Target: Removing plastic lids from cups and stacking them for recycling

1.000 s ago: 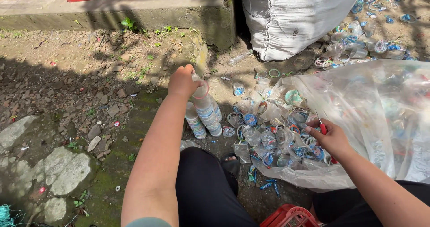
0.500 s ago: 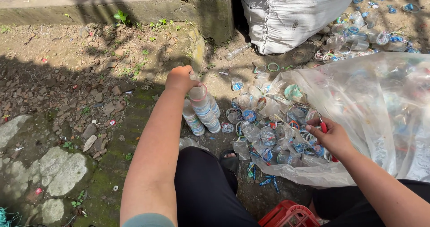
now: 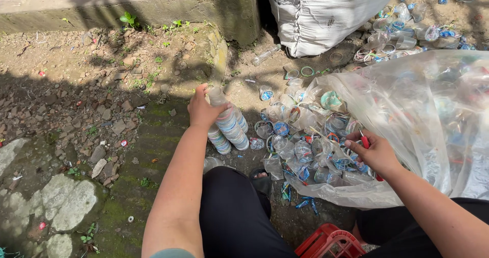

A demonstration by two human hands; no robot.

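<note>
- My left arm is stretched forward and down over my left knee; my left hand (image 3: pixel 202 110) is wrapped around the top of a stack (image 3: pixel 228 123) of nested clear plastic cups, fingers closed on it.
- The stack leans away from me, its lower end on the ground beside a second stack (image 3: pixel 218 140) that lies against it.
- My right arm comes in from the lower right, forearm low; my right hand (image 3: pixel 376 153) rests at the mouth of the clear bag (image 3: pixel 433 120).
- Right fingers are clenched on a small red tool (image 3: pixel 365 142); only its red handle shows, so I cannot tell what kind it is.
- The bag lies on its side, mouth towards me, full of loose clear cups (image 3: pixel 305 136) with blue and coloured lids; many spill out onto the dirt between my hands.
- A white sack (image 3: pixel 326 13) stands behind the pile; its contents are hidden.
- More cups (image 3: pixel 407 31) lie scattered to the right of the sack.
- A red crate (image 3: pixel 331 244) sits between my knees; only a corner shows.
</note>
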